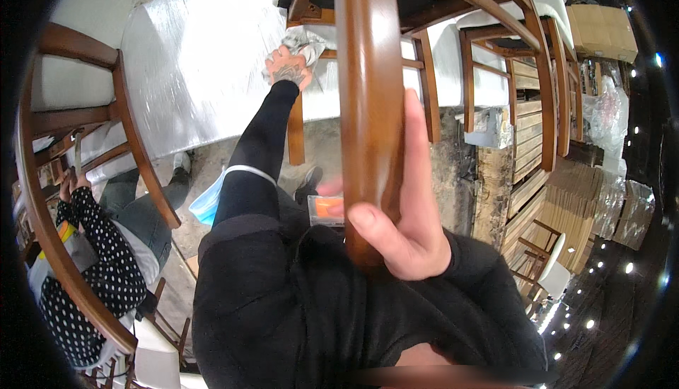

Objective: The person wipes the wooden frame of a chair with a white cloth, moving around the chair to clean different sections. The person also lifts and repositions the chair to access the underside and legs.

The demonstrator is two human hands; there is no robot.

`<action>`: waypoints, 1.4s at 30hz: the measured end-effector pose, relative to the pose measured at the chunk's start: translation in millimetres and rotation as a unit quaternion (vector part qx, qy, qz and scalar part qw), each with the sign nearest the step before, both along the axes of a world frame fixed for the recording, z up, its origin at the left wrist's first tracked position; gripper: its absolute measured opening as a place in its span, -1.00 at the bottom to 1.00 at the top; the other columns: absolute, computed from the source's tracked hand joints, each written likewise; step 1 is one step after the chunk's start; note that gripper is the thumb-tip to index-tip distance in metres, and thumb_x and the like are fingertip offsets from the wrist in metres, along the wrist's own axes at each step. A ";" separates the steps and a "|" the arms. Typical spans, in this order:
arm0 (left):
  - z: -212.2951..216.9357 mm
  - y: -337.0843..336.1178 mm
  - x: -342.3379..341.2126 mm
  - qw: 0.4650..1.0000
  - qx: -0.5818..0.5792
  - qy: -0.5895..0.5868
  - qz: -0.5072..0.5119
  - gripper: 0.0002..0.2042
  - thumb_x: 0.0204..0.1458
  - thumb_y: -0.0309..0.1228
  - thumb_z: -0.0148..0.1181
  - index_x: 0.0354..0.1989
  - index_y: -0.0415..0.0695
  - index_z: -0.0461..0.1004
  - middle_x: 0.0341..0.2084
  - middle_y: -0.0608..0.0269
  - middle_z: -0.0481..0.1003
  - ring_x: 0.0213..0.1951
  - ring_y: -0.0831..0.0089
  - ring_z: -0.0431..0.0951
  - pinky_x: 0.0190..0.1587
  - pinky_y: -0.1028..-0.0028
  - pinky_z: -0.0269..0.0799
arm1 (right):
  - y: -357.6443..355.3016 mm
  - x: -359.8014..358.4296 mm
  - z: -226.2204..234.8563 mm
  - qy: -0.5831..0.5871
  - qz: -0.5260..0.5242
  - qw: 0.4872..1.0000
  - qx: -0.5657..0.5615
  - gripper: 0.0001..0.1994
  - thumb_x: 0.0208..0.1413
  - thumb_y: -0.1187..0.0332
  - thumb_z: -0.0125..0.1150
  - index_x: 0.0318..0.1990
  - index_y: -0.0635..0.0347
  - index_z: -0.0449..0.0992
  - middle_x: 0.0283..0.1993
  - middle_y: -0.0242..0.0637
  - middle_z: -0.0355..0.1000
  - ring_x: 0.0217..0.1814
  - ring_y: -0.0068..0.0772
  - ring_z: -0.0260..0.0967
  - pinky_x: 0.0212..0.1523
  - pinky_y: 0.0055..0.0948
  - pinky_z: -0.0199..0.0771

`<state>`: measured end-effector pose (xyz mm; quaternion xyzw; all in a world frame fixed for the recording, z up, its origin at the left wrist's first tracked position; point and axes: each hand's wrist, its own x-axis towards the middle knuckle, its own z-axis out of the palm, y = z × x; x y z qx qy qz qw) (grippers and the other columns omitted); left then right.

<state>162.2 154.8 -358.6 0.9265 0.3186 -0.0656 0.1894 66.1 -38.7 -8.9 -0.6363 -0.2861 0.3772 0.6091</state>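
Observation:
Close in front of me rises the glossy brown wooden top rail (371, 92) of a chair with a pale seat. My right hand (410, 237) grips it near its lower end, the thumb across the front and one finger stretched along the side. Farther away on the left, my left hand (288, 67) presses a crumpled grey-white cloth (308, 39) against the chair's frame, near the top of a leg (296, 131). Its fingers are bent around the cloth. A blue face mask (207, 199) hangs by my left forearm, under a white band.
The chair stands over a table wrapped in clear film (191, 71). At left, a person in a dotted sleeve (95, 237) works behind another chair (134, 127). More chairs (541, 71) stand to the right, beside stacked wooden slats (527, 141) and a cardboard box (601, 32).

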 end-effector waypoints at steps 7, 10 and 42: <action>-18.4 -141.6 -146.4 1.000 -0.011 -0.002 0.021 -0.53 0.02 -0.06 0.24 0.11 0.08 0.51 0.14 -0.18 0.39 0.17 -0.05 0.36 0.08 -0.08 0.31 | -3.3 -0.1 -22.6 -0.113 0.032 0.991 0.066 -0.06 0.24 0.46 0.09 0.45 0.53 -0.58 0.58 0.30 -0.46 0.65 0.06 -0.46 0.56 -0.21 -0.33; -17.5 -175.9 -186.5 0.998 -0.050 0.009 0.029 -0.54 0.03 -0.07 0.23 0.11 0.08 0.51 0.11 -0.16 0.42 0.15 -0.04 0.38 0.06 -0.07 0.33 | -2.0 0.5 -29.8 -0.138 0.025 0.987 0.077 -0.11 0.33 0.43 0.04 0.50 0.28 -0.57 0.54 0.08 -0.20 0.28 -0.19 0.14 0.13 -0.33 0.29; -40.7 -198.4 -184.2 0.906 -0.216 -0.267 0.248 -0.58 0.28 -0.09 -0.06 0.12 -0.12 0.43 0.00 0.05 0.55 0.05 0.09 0.57 0.09 0.09 0.46 | -5.6 6.5 -33.7 -0.114 0.040 0.991 0.056 -0.09 0.33 0.42 0.05 0.50 0.26 -0.60 0.31 0.07 0.09 0.17 -0.22 0.20 0.10 -0.30 0.31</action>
